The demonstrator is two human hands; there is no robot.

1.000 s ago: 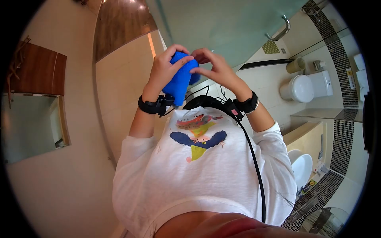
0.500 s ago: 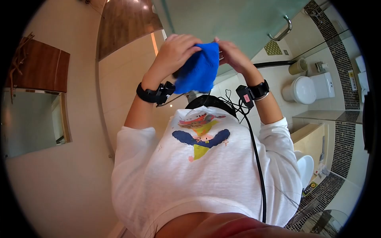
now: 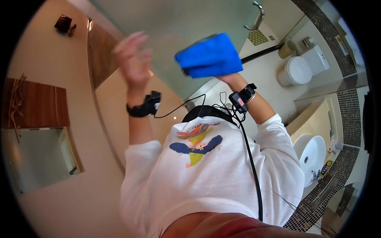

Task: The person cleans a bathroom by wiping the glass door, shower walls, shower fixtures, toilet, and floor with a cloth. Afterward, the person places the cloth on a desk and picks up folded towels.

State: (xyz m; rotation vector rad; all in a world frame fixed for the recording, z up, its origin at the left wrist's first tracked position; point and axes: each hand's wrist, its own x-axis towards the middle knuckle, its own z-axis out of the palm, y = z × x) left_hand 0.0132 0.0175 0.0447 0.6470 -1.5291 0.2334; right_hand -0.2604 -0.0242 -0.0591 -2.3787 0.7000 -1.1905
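A blue cloth, folded with a dark grey edge along its upper left, is held up in front of the frosted glass door. My right hand supports it from beneath; the cloth hides most of the fingers. Off to the left, my left hand is raised and smeared by motion, its fingers apart and nothing in them. A gap separates it from the cloth.
The frosted glass door with its metal handle stands ahead. To the right are a toilet, a bin and a washbasin. A black cable runs down my shirt. A mirror is on the left.
My left hand has let go of the cloth and moved left. The cloth, now flatter and wider, has shifted right with my right hand under it. The view has turned slightly.
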